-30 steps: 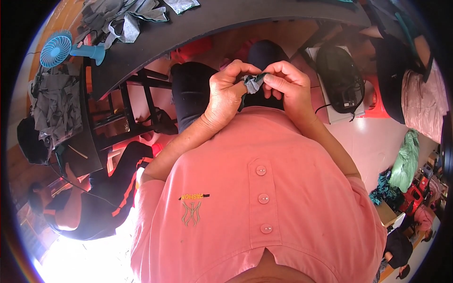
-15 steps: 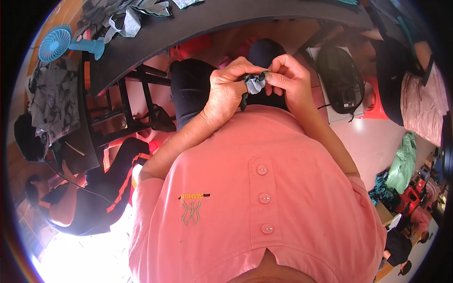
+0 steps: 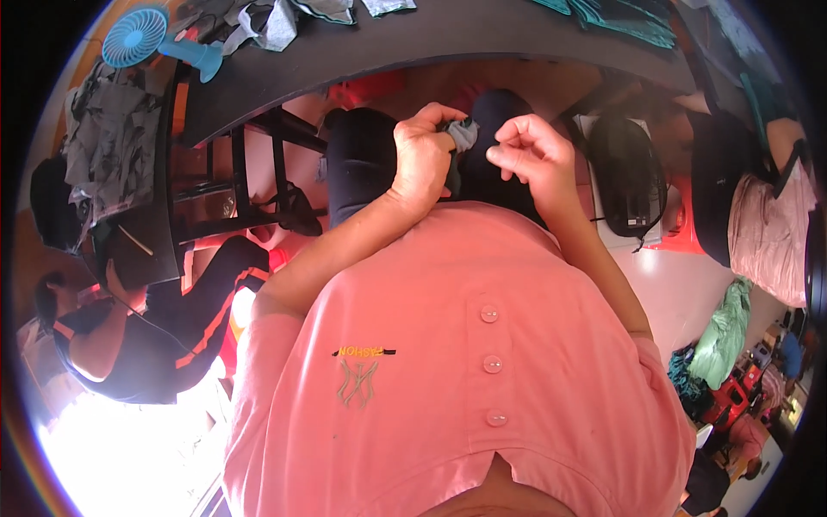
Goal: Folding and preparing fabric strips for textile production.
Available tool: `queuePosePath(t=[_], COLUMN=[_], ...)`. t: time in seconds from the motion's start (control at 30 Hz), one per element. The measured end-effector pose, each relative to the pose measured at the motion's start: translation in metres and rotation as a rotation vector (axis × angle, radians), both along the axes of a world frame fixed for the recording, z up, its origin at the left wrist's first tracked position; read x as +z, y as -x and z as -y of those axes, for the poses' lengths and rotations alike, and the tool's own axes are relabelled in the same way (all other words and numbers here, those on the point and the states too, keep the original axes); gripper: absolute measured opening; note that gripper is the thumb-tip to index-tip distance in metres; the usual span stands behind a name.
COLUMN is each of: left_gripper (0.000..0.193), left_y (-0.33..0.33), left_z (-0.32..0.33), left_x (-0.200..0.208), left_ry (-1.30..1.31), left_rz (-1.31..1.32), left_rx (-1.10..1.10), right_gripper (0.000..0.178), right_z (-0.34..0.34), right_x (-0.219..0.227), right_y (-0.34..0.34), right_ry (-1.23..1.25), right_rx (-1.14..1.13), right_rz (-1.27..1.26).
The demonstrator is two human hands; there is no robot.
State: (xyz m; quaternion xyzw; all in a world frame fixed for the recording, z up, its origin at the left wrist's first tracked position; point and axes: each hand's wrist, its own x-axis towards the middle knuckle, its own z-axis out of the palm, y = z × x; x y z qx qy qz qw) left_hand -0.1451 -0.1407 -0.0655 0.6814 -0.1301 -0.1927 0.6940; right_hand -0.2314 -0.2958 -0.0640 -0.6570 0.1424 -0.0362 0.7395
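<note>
Above my lap, my left hand (image 3: pixel 422 155) is closed around a small bunched piece of cloth (image 3: pixel 463 135), light grey with dark green. Part of the cloth hangs down beside the fingers, and the rest is hidden in the grip. A short way to its right, my right hand (image 3: pixel 534 155) is raised with curled fingers, thumb and forefinger close together. Anything between those fingertips is too small to make out. The right hand is apart from the cloth. Both hands stay between my dark-clothed knees and my pink shirt (image 3: pixel 431 284).
Ahead runs a dark table (image 3: pixel 370 65) with grey cloth strips (image 3: pixel 276 24) and green cloth pieces (image 3: pixel 624 24). A blue fan (image 3: pixel 135 37) stands at its left, near a heap of grey cloth (image 3: pixel 116 146). Another person (image 3: pixel 138 349) sits at left. A black mesh-covered object (image 3: pixel 622 177) is at right.
My right hand has come away from the cloth and moved slightly right and down. My left hand keeps hold of the cloth. The view has shifted a little.
</note>
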Motion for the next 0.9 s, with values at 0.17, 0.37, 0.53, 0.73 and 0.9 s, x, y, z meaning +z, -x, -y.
queuePosePath(t=[0.17, 0.37, 0.53, 0.73, 0.9], left_gripper=[0.027, 0.029, 0.022, 0.018, 0.025], left_y=[0.002, 0.010, 0.008, 0.016, 0.004], left_z=[0.017, 0.017, 0.023, 0.006, 0.012], left_x=[0.006, -0.002, 0.001, -0.013, -0.023], left_ry=[-0.046, -0.036, -0.089, -0.141, -0.125], left_rz=[-0.062, -0.081, -0.021, -0.063, -0.025], left_rx=[0.097, 0.147, 0.173, 0.092, 0.177], right_gripper=[0.049, 0.049, 0.033, 0.024, 0.044], right_z=[-0.023, -0.031, -0.027, 0.004, -0.025], right_x=[0.008, 0.004, -0.016, -0.030, -0.019], right_y=[-0.011, -0.015, -0.030, -0.032, -0.018], right_ry=[0.675, 0.808, 0.600, 0.377, 0.701], right_rx=[-0.042, -0.083, -0.267, -0.257, -0.021], right_rz=[0.304, 0.271, 0.526, 0.308, 0.261])
